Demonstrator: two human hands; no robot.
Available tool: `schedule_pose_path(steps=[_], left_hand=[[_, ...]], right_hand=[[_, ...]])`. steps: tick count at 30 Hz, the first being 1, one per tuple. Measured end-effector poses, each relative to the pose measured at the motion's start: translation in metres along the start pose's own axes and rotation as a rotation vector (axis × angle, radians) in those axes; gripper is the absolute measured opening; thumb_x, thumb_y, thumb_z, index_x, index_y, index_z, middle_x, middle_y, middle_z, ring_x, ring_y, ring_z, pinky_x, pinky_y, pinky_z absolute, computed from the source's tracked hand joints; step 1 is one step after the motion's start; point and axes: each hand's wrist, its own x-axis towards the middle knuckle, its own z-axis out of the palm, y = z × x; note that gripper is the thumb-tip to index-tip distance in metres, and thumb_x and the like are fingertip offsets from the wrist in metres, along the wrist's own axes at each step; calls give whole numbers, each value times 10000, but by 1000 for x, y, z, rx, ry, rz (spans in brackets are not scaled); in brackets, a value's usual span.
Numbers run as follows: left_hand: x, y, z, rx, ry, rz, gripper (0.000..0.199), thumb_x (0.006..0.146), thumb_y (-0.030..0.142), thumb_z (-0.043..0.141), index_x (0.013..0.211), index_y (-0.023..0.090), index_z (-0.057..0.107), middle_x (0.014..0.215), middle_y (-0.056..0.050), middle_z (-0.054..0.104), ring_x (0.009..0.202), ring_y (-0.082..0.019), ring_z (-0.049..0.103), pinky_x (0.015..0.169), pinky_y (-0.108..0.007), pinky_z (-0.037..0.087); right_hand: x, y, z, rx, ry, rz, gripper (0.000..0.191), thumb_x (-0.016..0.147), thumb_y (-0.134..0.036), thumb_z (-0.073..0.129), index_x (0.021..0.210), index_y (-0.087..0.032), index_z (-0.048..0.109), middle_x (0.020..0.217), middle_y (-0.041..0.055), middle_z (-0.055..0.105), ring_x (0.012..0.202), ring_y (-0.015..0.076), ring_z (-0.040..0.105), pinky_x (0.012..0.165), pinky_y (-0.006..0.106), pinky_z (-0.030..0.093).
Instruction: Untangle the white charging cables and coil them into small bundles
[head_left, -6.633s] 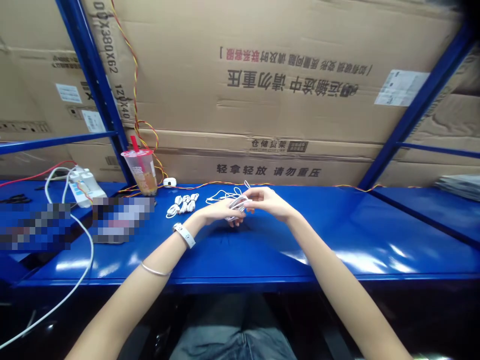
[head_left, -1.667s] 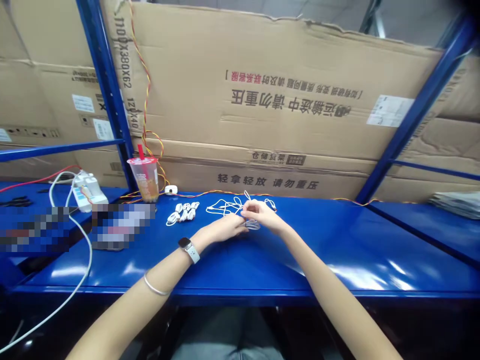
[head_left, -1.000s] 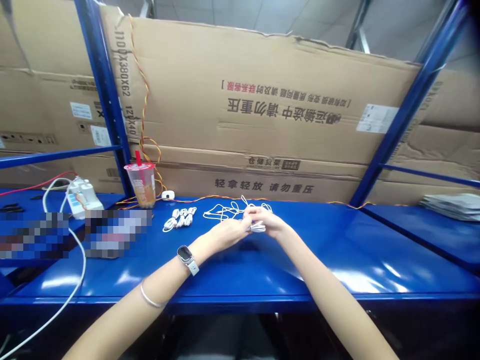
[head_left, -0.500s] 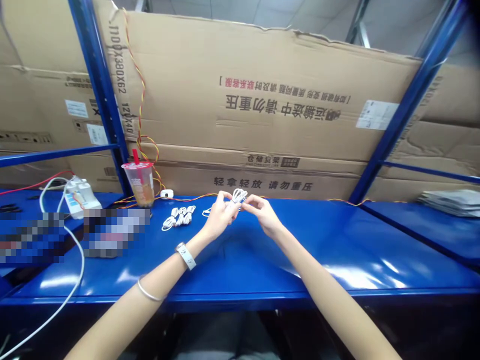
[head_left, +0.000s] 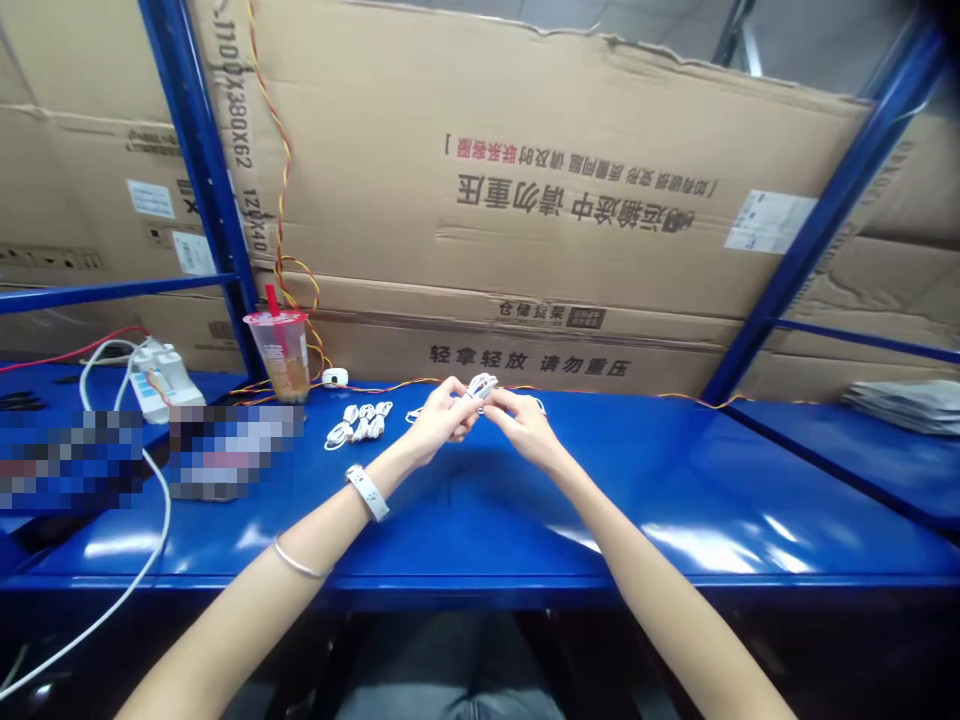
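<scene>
A coiled white cable (head_left: 481,384) is held above the blue shelf top (head_left: 465,530). My left hand (head_left: 442,420) pinches the coil from its left side. The fingers of my right hand (head_left: 521,420) are closed at the coil's lower right, on the cable. A little of white cable shows on the surface behind each hand. To the left lie several bundled white cables (head_left: 367,422), side by side.
A drink cup (head_left: 283,355) with a red straw stands at the back left, near a small white device (head_left: 335,377). Further left is a white power strip (head_left: 165,380) with cords. Flat packets (head_left: 904,405) are stacked far right. Cardboard (head_left: 525,240) and blue posts rise behind.
The view has tilted slightly downward. My right hand has turned a little and its fingers sit closer under the coil, nearer my left hand.
</scene>
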Motion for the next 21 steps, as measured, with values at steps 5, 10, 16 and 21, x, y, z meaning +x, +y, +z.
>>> schedule_pose_path(steps=[5,10,16,21], left_hand=[[5,-7,-4,60,-2,25,313,803,402,612,826,209,366,587,68,516,404,-35,358,396,-154,233],[8,-11,-7,331,68,132,241,815,372,573,814,197,407,613,46,558,453,-61,424,441,-180,303],[6,-6,-10,698,66,239,132,860,303,502,823,198,430,690,7,621,595,-121,558,578,-218,381],[7,-11,-6,1053,131,234,106,903,271,453,960,182,457,826,-75,642,735,-206,648,617,-250,408]], right_hand=[[1,7,5,125,35,85,238,826,-263,456,602,-184,454,602,-19,449,596,128,386,585,258,293],[2,11,8,147,57,140,233,781,-271,459,566,-182,446,570,-21,401,574,122,351,559,258,266],[1,7,8,198,89,211,207,742,-282,483,561,-183,498,567,-9,453,560,126,366,557,265,284],[2,11,14,292,109,276,203,730,-301,497,560,-189,494,530,-9,433,531,127,365,528,265,281]])
